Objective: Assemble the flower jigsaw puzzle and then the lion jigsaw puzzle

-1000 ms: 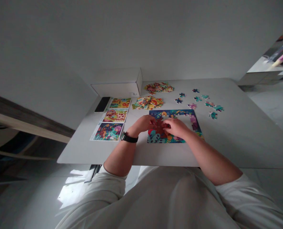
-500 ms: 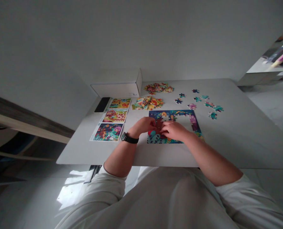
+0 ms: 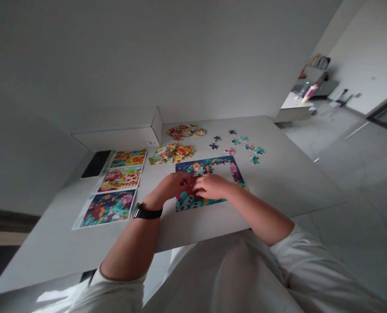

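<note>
A partly assembled jigsaw puzzle [image 3: 188, 201] lies flat on the table, with a dark blue border, a reddish area at left and a white gap in its middle. Over its left part, my left hand [image 3: 173, 186] has its fingers bent down and closed; whatever is between them is hidden. My right hand [image 3: 212, 186] rests beside it on the puzzle, fingers curled together with the tips touching the reddish area. Beyond the puzzle lie several loose puzzle pieces [image 3: 254, 159] in teal, pink and dark blue.
Two heaps of puzzle pieces, a near pile [image 3: 172, 153] and a far pile [image 3: 185, 131], sit behind the puzzle. At left are three picture sheets, the nearest sheet [image 3: 109, 208] dark blue, and a black phone [image 3: 96, 164]. A white box [image 3: 121, 139] stands against the wall.
The view has turned to the right, so the table appears shifted left and tilted. Both hands stay over the same left part of the puzzle, with little visible finger movement.
</note>
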A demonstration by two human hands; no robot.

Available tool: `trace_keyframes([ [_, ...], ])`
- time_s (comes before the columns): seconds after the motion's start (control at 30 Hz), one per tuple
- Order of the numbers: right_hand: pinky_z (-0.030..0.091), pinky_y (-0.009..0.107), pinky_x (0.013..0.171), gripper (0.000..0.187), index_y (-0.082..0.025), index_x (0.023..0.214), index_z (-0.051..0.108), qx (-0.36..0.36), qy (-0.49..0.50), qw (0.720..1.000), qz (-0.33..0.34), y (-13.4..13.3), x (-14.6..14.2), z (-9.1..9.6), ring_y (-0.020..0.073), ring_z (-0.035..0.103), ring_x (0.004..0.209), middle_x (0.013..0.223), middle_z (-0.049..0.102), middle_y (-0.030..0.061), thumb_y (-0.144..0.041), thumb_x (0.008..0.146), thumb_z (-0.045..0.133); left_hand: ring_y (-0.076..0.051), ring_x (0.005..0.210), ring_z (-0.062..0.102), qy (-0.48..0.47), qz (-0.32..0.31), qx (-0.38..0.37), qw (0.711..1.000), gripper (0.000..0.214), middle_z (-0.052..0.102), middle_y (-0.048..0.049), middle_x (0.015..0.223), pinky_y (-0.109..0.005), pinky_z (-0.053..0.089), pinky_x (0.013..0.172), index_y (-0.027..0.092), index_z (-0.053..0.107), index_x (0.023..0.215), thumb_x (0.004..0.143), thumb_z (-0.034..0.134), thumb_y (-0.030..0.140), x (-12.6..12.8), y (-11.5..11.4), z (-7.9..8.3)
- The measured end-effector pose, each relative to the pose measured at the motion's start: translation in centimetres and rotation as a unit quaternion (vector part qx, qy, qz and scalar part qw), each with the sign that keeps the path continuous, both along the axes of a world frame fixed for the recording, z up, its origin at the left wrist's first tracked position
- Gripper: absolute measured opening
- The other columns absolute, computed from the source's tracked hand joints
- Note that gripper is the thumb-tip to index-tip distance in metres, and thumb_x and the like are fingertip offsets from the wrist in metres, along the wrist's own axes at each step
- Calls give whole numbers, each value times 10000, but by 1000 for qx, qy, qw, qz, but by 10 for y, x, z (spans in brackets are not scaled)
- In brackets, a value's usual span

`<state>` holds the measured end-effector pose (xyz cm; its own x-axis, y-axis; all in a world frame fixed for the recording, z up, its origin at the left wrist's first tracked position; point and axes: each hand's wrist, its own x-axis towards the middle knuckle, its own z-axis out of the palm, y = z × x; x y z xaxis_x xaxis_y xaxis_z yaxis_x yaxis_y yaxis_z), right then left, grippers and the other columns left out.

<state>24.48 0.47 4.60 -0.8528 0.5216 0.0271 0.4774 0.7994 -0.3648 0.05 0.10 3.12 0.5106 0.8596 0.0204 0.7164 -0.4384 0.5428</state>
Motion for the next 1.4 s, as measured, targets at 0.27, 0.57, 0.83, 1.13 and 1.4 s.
trace_keyframes([
  [0.27,531,299,862,191,-250,1111,849,29,144,971,-190,48,91,56,156,714,851,1108,829,36,-265,1003,692,-219,861,716,-4,60,32,998,352,810,-61,991,-286,523,781,255,823,1072,989,582,496,9,-6,6],
  [0.57,560,339,917,254,-186,1057,840,106,219,793,-559,105,224,31,229,752,942,1064,850,87,-250,954,617,-219,863,711,-43,91,83,991,373,810,-86,1094,-319,555,818,242,791,1095,993,547,506,16,-5,6],
  [0.83,553,312,988,242,-223,1101,844,23,98,807,-582,101,246,-23,214,777,1069,1161,854,67,-273,954,659,-216,834,704,-30,93,80,992,390,800,-67,1096,-307,559,812,266,794,1139,1019,562,556,14,-3,0],
  [1.13,563,350,1011,380,-236,1293,805,63,26,776,-627,106,251,-29,246,760,1116,1250,818,111,-196,970,608,-231,890,729,-29,94,71,993,406,803,-76,1124,-318,571,842,265,793,1139,1021,545,563,20,-5,1],
  [1.4,550,433,1013,379,-207,1273,813,85,-8,748,-658,121,241,-39,323,717,1166,1288,751,210,-370,957,683,-267,1017,757,-36,92,60,993,400,816,-83,1175,-363,594,949,288,798,1131,1000,563,583,20,-4,0],
])
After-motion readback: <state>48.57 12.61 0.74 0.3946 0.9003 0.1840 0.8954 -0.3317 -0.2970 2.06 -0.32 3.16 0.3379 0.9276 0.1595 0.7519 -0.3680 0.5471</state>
